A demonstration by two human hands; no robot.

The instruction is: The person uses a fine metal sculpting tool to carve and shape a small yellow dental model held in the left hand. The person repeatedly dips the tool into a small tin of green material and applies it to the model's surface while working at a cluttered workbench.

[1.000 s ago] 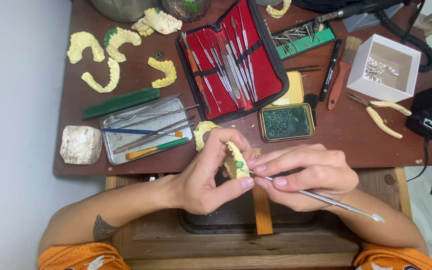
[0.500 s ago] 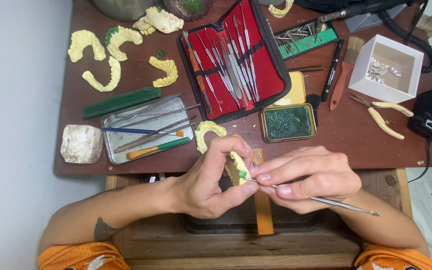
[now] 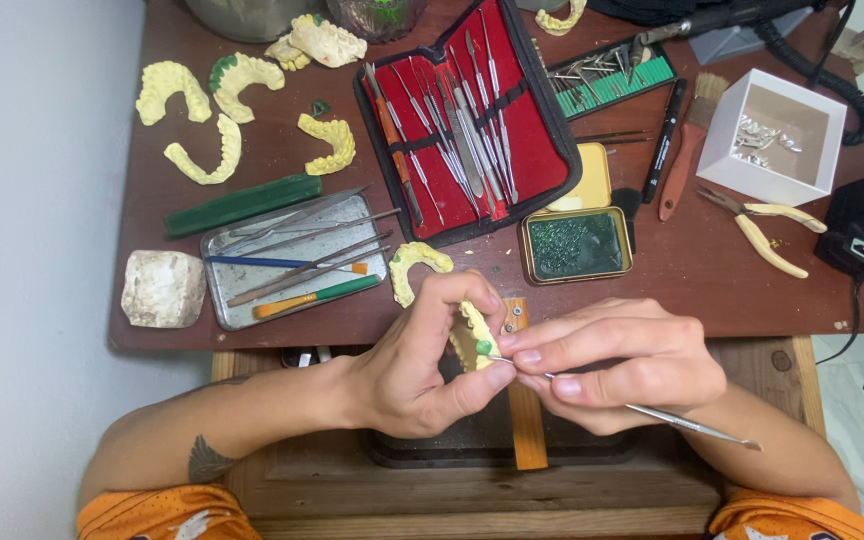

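My left hand (image 3: pixel 420 365) grips a small yellow dental cast (image 3: pixel 472 330) upright at the table's front edge. A green wax spot (image 3: pixel 484 348) sits on the cast. My right hand (image 3: pixel 617 362) pinches a thin metal carving tool (image 3: pixel 672 420), whose tip touches the cast at the green spot; its long handle sticks out to the lower right. Another yellow cast (image 3: pixel 414 266) lies on the table just above my left hand.
A red-lined case of steel instruments (image 3: pixel 467 120) lies open in the middle. A metal tray of tools (image 3: pixel 297 262), a green wax tin (image 3: pixel 574 245), several yellow casts (image 3: pixel 202 110), a white box (image 3: pixel 772 135), pliers (image 3: pixel 767 230) and a plaster lump (image 3: pixel 162 288) surround it.
Both hands have stayed together at the front edge. The left hand has turned the cast slightly, and the tool tip now rests at the green spot.
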